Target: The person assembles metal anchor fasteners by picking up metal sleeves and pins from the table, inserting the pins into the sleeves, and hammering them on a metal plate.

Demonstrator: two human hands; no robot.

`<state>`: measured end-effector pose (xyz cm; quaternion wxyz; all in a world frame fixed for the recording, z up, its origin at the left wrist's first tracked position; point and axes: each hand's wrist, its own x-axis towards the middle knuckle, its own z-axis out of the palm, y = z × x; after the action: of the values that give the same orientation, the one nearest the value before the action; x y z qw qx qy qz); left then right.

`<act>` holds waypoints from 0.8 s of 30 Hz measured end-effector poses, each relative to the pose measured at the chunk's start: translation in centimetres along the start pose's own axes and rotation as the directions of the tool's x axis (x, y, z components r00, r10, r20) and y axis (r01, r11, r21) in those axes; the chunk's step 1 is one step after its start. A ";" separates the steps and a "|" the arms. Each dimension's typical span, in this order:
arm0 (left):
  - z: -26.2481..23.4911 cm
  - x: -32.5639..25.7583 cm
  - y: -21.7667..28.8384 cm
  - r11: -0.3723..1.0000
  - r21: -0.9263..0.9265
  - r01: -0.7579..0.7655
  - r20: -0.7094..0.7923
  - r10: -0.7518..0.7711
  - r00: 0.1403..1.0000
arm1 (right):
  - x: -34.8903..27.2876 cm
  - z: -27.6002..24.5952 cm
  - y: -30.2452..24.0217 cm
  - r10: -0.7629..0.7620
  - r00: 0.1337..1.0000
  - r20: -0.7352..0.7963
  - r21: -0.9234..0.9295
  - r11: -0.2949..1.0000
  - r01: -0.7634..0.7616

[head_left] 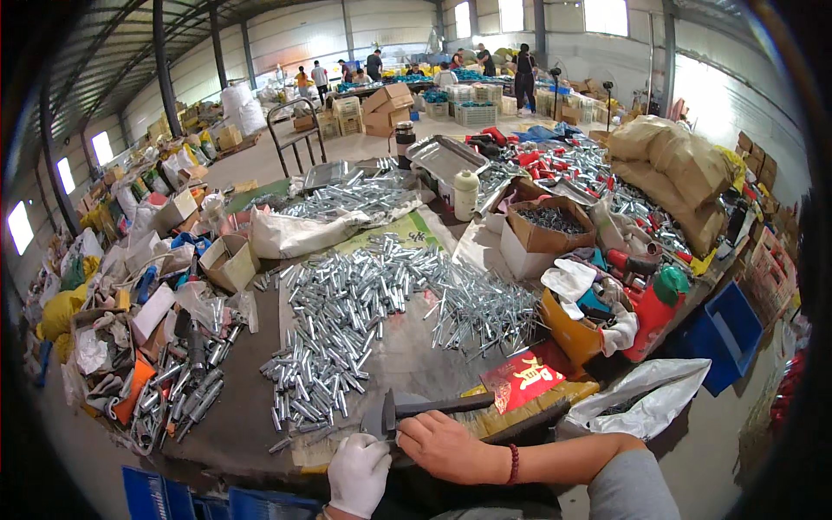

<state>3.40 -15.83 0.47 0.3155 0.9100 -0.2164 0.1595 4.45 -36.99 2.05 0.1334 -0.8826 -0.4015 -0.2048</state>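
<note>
Dark steel, the hammer (431,406) lies at the near edge of the tabletop (234,416), its handle running right above the bare right hand (448,446), which rests curled beside it without visibly gripping. The gloved left hand (357,472) is closed low by the hammer's head, what it pinches hidden. Silvery metal tubes (347,321) spread beyond; work goes best taking nearest ones first, fingers clear of the head.
</note>
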 end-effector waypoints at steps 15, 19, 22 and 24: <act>-0.5 1.5 0.3 0.998 -0.032 0.046 0.058 -0.044 0.997 | 0.3 -2.5 5.0 0.323 0.944 -0.060 0.148 0.939 -0.312; -0.3 1.4 0.4 0.995 -0.071 0.065 0.040 -0.062 0.997 | -0.7 -2.1 6.7 0.265 0.957 0.115 0.047 0.961 -0.272; -0.2 1.1 0.3 0.994 -0.087 0.060 0.031 -0.058 0.998 | -1.0 -2.0 6.4 0.250 0.961 0.118 0.080 0.962 -0.260; -0.2 0.9 0.1 0.993 -0.093 0.066 0.026 -0.064 0.998 | -1.3 -3.2 5.2 0.387 0.919 0.071 0.180 0.902 -0.393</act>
<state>4.08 -16.02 1.10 0.3607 0.9025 -0.1974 0.1284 6.85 -42.45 3.90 0.2488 -0.9315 -0.2368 -0.1197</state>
